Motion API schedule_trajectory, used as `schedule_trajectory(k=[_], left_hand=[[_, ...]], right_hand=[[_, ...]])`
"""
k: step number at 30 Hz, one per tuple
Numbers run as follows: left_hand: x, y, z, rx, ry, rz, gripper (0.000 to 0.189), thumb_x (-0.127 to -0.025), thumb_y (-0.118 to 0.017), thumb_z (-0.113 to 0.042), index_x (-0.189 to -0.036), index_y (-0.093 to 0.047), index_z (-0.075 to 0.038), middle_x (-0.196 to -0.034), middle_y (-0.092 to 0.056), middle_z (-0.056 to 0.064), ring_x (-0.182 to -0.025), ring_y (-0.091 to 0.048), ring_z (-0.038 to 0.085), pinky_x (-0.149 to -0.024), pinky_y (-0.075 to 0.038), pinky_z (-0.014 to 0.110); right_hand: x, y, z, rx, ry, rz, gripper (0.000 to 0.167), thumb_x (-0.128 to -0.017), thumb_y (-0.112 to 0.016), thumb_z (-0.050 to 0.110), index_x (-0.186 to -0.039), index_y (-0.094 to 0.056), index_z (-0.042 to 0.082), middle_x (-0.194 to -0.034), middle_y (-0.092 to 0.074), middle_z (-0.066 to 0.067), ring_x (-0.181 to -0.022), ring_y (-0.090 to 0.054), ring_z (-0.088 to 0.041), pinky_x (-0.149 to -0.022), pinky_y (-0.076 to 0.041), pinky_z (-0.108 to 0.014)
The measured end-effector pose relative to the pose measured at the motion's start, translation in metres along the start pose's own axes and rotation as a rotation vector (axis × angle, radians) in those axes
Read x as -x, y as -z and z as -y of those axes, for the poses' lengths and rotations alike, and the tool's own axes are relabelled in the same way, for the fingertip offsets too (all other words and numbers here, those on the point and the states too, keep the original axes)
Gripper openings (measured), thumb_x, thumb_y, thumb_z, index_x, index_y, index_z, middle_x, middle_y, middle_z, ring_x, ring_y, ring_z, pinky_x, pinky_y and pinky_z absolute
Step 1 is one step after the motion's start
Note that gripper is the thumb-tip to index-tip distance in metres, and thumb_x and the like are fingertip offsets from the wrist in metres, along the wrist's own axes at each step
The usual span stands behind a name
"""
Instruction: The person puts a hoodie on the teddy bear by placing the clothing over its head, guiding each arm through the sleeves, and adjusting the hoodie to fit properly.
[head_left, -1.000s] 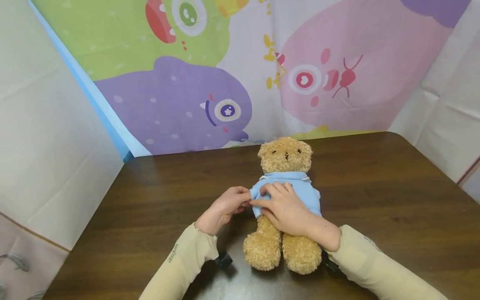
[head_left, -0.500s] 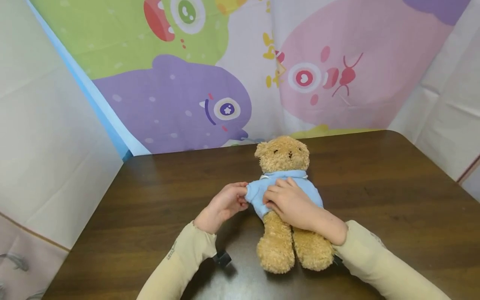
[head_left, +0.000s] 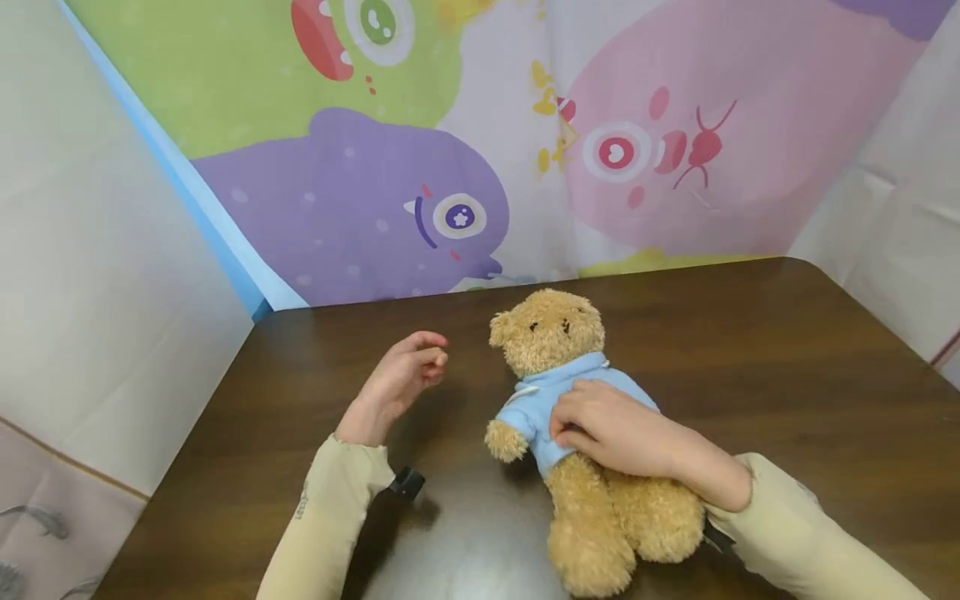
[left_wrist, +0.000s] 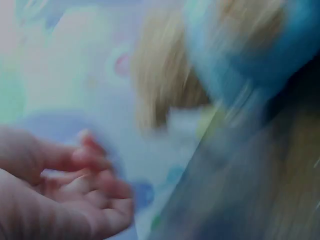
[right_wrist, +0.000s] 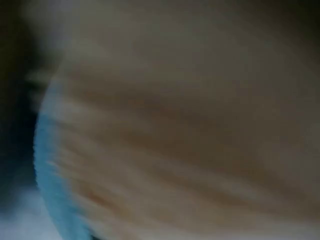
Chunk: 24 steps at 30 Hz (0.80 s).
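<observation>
A tan plush teddy bear (head_left: pixel 551 329) lies face up and tilted on the table, wearing a light blue shirt (head_left: pixel 525 417). My right hand (head_left: pixel 618 429) grips the bear at the belly, its fingers curled against the shirt. Part of that grip is hidden, and the right wrist view is mostly blurred fur with a blue edge. Left of the bear and apart from it, my left hand (head_left: pixel 397 379) hovers with fingers loosely bent, holding nothing. A furry paw (head_left: pixel 506 440) sticks out of the sleeve facing that hand. In the left wrist view the bear is blurred.
The dark brown wooden table (head_left: pixel 322 375) reaches back to a cartoon-printed cloth (head_left: pixel 360 208). Pale sheets (head_left: pixel 112 208) hang at both sides. A small black device (head_left: pixel 407 482) sits at my left wrist.
My left hand has let go of the bear's sleeve and drawn back to the left. The paw now shows. The bear has turned, its legs shifting right and nearer, along with my right hand.
</observation>
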<state>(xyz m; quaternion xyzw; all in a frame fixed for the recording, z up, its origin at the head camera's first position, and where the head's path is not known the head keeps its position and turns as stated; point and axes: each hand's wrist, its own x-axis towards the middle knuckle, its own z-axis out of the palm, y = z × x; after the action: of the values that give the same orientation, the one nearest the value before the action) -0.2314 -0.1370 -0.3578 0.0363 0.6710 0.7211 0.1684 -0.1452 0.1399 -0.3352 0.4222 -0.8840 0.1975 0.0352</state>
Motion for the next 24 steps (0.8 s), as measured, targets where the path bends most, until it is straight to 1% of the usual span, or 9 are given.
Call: schedule_trajectory(k=[2, 4, 6, 8, 12, 15, 19, 22, 24], left_hand=[[0.000, -0.017, -0.003, -0.187, 0.008, 0.137, 0.008, -0.093, -0.045, -0.007, -0.098, -0.046, -0.001, -0.070, -0.050, 0.000, -0.059, -0.043, 0.010, -0.062, -0.039, 0.026], [0.002, -0.033, -0.004, -0.364, 0.026, 0.220, 0.016, -0.091, -0.053, -0.015, -0.096, -0.047, -0.001, -0.075, -0.053, 0.002, -0.066, -0.051, 0.013, -0.068, -0.046, 0.030], [0.006, -0.041, -0.003, -0.471, 0.038, 0.265, 0.022, -0.087, -0.060, -0.018, -0.093, -0.046, -0.003, -0.076, -0.052, 0.004, -0.070, -0.054, 0.016, -0.073, -0.048, 0.035], [0.008, -0.045, 0.000, -0.519, 0.015, 0.268, 0.029, -0.082, -0.066, -0.018, -0.092, -0.043, -0.004, -0.077, -0.050, 0.004, -0.072, -0.056, 0.020, -0.075, -0.049, 0.039], [0.006, -0.050, 0.010, -0.565, -0.129, 0.162, 0.024, -0.079, -0.067, -0.010, -0.092, -0.048, -0.003, -0.076, -0.053, 0.003, -0.066, -0.056, 0.016, -0.067, -0.049, 0.034], [0.005, -0.054, 0.017, -0.703, -0.283, 0.021, 0.014, -0.076, -0.063, -0.007, -0.088, -0.056, -0.007, -0.073, -0.055, 0.000, -0.059, -0.050, 0.010, -0.056, -0.044, 0.024], [0.003, -0.057, 0.022, -0.901, -0.457, -0.160, 0.010, -0.074, -0.059, -0.008, -0.083, -0.057, -0.009, -0.065, -0.050, -0.002, -0.054, -0.041, 0.009, -0.050, -0.035, 0.022], [-0.001, -0.055, 0.026, -0.939, -0.501, -0.264, 0.010, -0.072, -0.059, -0.007, -0.081, -0.057, -0.009, -0.061, -0.047, -0.003, -0.053, -0.039, 0.010, -0.050, -0.033, 0.022], [-0.005, -0.051, 0.029, -0.930, -0.499, -0.293, 0.010, -0.072, -0.060, -0.006, -0.080, -0.056, -0.009, -0.061, -0.048, -0.003, -0.053, -0.039, 0.010, -0.050, -0.033, 0.022]], right_hand=[[-0.005, -0.002, -0.002, 0.029, -0.044, -0.063, 0.008, -0.087, -0.059, 0.017, -0.080, -0.061, 0.020, -0.077, -0.055, 0.013, -0.072, -0.043, -0.006, -0.072, -0.037, -0.027], [-0.010, -0.005, -0.004, 0.043, -0.082, -0.119, 0.007, -0.087, -0.060, 0.016, -0.080, -0.061, 0.019, -0.077, -0.056, 0.011, -0.072, -0.045, -0.008, -0.071, -0.038, -0.028], [-0.013, -0.009, -0.005, 0.038, -0.120, -0.154, 0.005, -0.086, -0.061, 0.015, -0.082, -0.061, 0.018, -0.079, -0.057, 0.009, -0.075, -0.049, -0.010, -0.072, -0.039, -0.030], [-0.016, -0.013, -0.005, 0.035, -0.137, -0.190, 0.005, -0.086, -0.061, 0.015, -0.082, -0.061, 0.018, -0.079, -0.057, 0.008, -0.076, -0.050, -0.012, -0.071, -0.039, -0.031], [-0.022, -0.021, -0.008, 0.061, -0.100, -0.256, 0.005, -0.086, -0.061, 0.013, -0.082, -0.061, 0.016, -0.078, -0.058, 0.005, -0.076, -0.051, -0.014, -0.072, -0.040, -0.032], [-0.024, -0.025, -0.010, 0.083, -0.054, -0.270, 0.004, -0.085, -0.062, 0.013, -0.082, -0.062, 0.015, -0.078, -0.058, 0.004, -0.076, -0.052, -0.014, -0.073, -0.041, -0.032], [-0.022, -0.026, -0.008, 0.107, -0.025, -0.243, 0.004, -0.086, -0.060, 0.014, -0.082, -0.061, 0.014, -0.078, -0.058, 0.004, -0.077, -0.052, -0.014, -0.075, -0.041, -0.032], [-0.018, -0.024, -0.003, 0.128, -0.005, -0.214, 0.005, -0.087, -0.059, 0.016, -0.082, -0.060, 0.015, -0.078, -0.058, 0.005, -0.077, -0.052, -0.013, -0.076, -0.041, -0.032], [-0.014, -0.022, 0.001, 0.132, 0.005, -0.198, 0.007, -0.088, -0.058, 0.017, -0.082, -0.059, 0.015, -0.078, -0.057, 0.005, -0.075, -0.051, -0.013, -0.075, -0.041, -0.032]])
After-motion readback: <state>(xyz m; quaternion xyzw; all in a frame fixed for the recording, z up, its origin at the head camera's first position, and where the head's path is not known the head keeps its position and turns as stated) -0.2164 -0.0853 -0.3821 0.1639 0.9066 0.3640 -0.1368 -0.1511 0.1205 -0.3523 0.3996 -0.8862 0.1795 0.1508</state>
